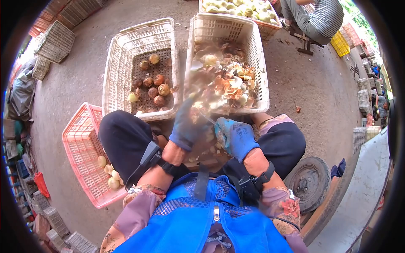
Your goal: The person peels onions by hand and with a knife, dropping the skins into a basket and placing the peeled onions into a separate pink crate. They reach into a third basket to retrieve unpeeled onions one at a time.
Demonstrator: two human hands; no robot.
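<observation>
My left hand, in a blue-grey work glove, is smeared by motion over the near edge between the two white crates. Its fingers are too blurred to show whether they hold anything. To its right, my right hand, in a similar glove, is closed around a knife whose thin blade points up and left toward the left hand. Beyond them, a white crate holds a heap of onion skins, partly blurred. The white crate on the left holds several unpeeled onions.
A pink crate with peeled onions stands by my left knee. Farther off, another crate is full of pale onions, near a seated person. A wheel lies at the right, beside a metal panel.
</observation>
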